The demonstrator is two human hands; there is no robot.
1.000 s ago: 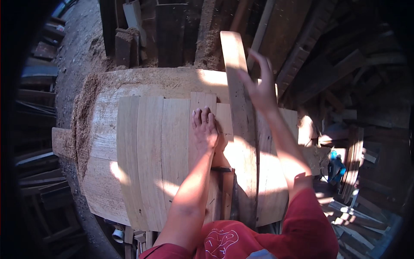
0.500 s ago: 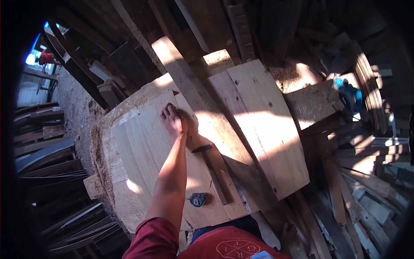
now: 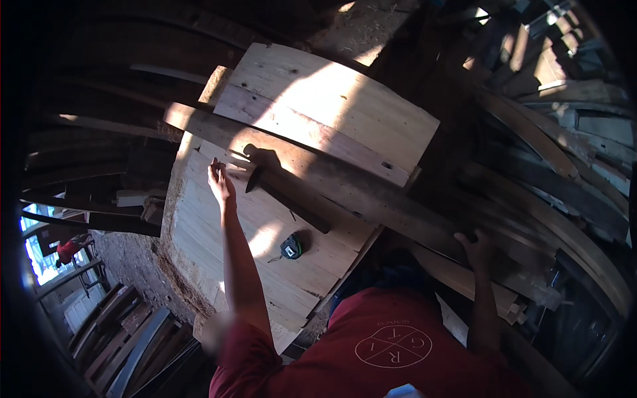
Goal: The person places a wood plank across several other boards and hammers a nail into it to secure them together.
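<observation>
My left hand (image 3: 221, 182) is over the pale joined boards (image 3: 206, 219), left of the hammer, with its fingers stretched out and nothing in them. My right hand (image 3: 475, 249), in shade at the right, grips the near edge of a long wooden plank (image 3: 292, 154). The plank lies slantwise across the boards and extends past them toward the right. A hammer (image 3: 292, 202) rests on the boards on the near side of the plank, its dark head toward my left hand. Closer to me sits a dark tape measure (image 3: 290, 247) with a green edge.
Beyond the plank lies a pale wood panel (image 3: 332, 99), partly sunlit. Sawdust (image 3: 174, 262) lines the left side of the work surface. Stacked timber (image 3: 570, 166) crowds the right, with more lumber (image 3: 136, 338) at lower left. A person in red (image 3: 68, 251) is far off at left.
The view has swung round, so the boards and plank now lie more crosswise. My left hand has come off the boards near the plank. More of my right hand shows at the plank.
</observation>
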